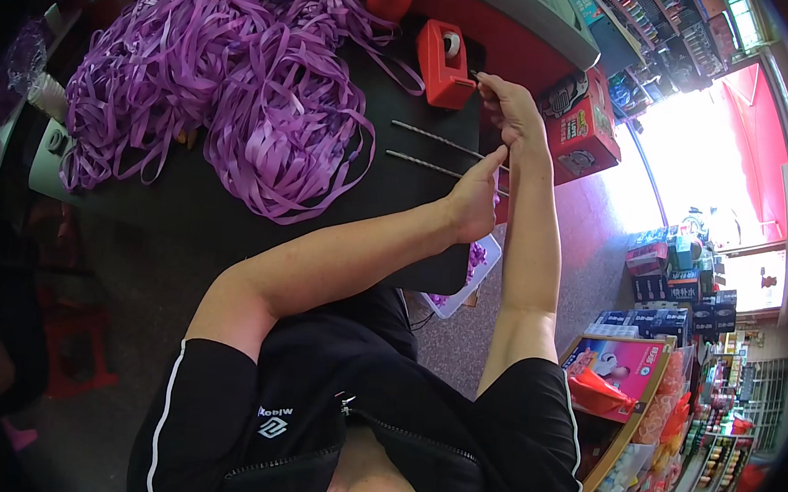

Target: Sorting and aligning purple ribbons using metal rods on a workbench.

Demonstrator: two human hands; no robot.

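My right hand (514,107) reaches to the front end of a red tape dispenser (447,70), its thumb and fingertips pinched together there. Whatever lies between those fingertips is too small to make out. Closer to me, my left hand (473,204) is beside two thin, twisted metal rods (435,136) that stick out over the dark table (396,223). Its thumb points up toward my right wrist, while its other fingers are hidden. A large heap of purple ribbons (276,98) covers the table's left and far part, with loose loops near the rods.
A clear plastic bin (483,270) with purple pieces stands below the table's right edge. Beyond my right forearm is a red box (581,127). Stacked goods and a shelf (709,474) line the right side. A red stool (76,350) stands at the lower left.
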